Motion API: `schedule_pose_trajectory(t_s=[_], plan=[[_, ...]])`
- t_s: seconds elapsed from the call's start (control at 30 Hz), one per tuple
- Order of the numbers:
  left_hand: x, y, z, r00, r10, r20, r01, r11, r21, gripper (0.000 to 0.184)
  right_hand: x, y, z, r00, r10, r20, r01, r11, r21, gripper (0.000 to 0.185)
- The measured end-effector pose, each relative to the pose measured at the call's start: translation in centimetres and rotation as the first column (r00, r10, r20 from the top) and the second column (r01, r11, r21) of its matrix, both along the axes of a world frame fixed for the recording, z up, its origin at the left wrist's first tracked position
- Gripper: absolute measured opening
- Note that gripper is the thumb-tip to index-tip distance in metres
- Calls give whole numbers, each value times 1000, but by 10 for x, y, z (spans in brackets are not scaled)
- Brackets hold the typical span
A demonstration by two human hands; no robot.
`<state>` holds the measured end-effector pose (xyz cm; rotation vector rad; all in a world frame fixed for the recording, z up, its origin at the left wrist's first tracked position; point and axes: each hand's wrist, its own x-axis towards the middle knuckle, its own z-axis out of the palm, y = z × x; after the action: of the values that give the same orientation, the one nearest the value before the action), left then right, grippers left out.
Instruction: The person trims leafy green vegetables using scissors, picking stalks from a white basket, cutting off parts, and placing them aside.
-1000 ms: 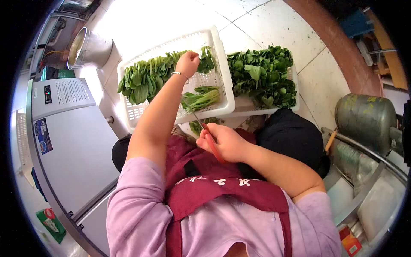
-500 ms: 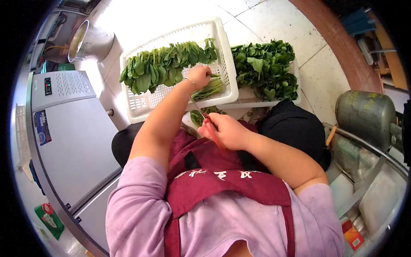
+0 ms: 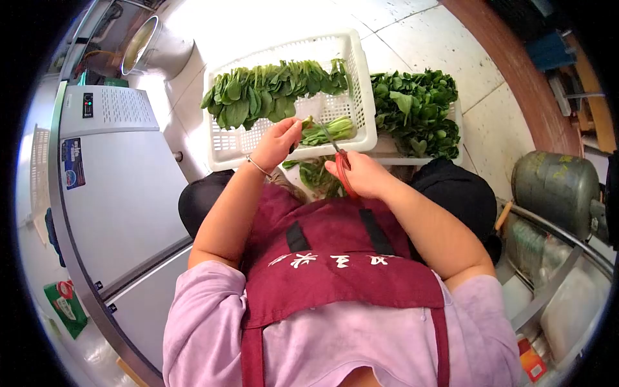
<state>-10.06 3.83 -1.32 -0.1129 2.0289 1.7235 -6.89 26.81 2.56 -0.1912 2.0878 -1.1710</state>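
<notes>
My left hand (image 3: 278, 142) is closed on the end of a green stalk over the front of a white basket (image 3: 367, 103). In my right hand (image 3: 361, 174) are red-handled scissors (image 3: 343, 173), their blades pointing up and left at the stalk. Under the blades a small bunch of stalks (image 3: 336, 129) lies in the basket's front right corner. A row of leafy greens (image 3: 258, 93) lines the back of the basket. Loose leaves (image 3: 317, 175) lie below the basket, between my hands.
More leafy greens (image 3: 419, 109) fill a second white tray (image 3: 459, 129) at the right. A metal pot (image 3: 169, 51) stands back left, a white appliance (image 3: 122, 200) at the left. A gas cylinder (image 3: 554, 190) lies at the right.
My left hand has left the row of greens, reached down to the small bunch and come back left with a stalk end. The scissors have moved right and up, onto the stalk.
</notes>
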Motion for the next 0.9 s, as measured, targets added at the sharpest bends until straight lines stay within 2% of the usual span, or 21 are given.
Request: schedule_pose_trajectory(t_s=[0.07,0.1,0.23,0.3,0.37,0.43,0.53,0.57,0.63,0.7,0.77,0.83,0.9], plan=[[14,5,2,997,70,-14,-71,994,-84,23,2,-4,1,998,59,24,-59,998,5,52],[19,5,3,998,-4,-58,-6,983,-182,24,3,-6,-2,991,125,48,-126,992,8,54],[40,7,3,1000,-22,0,22,993,-116,27,9,-8,-7,964,251,86,-251,968,-6,58],[48,6,1,999,-38,2,38,995,-95,27,14,-9,-13,961,251,119,-251,968,-21,59],[55,2,0,995,-75,69,84,986,-142,27,19,-11,-17,956,254,148,-251,967,-39,60],[65,0,-2,993,-74,87,86,987,-135,28,25,-14,-18,917,244,316,-229,970,-84,62],[82,-3,-6,987,-78,140,98,985,-140,28,34,-15,-18,875,251,414,-223,968,-114,63],[87,-3,-6,982,-82,172,108,983,-150,29,35,-16,-18,873,253,416,-225,967,-117,63],[97,-9,-11,978,-112,177,144,973,-181,28,36,-17,-16,836,336,433,-345,937,-59,66],[106,-12,-24,968,-91,232,123,984,-126,27,39,-17,-20,833,351,428,-357,932,-68,66],[109,-13,-23,968,-133,213,171,969,-175,27,39,-17,-22,821,390,417,-406,912,-52,65],[110,-16,-29,971,-50,233,67,996,-66,27,41,-17,-26,831,369,415,-375,924,-70,65],[106,-20,-24,964,-71,257,90,994,-63,27,39,-16,-25,844,345,411,-341,936,-86,64]])
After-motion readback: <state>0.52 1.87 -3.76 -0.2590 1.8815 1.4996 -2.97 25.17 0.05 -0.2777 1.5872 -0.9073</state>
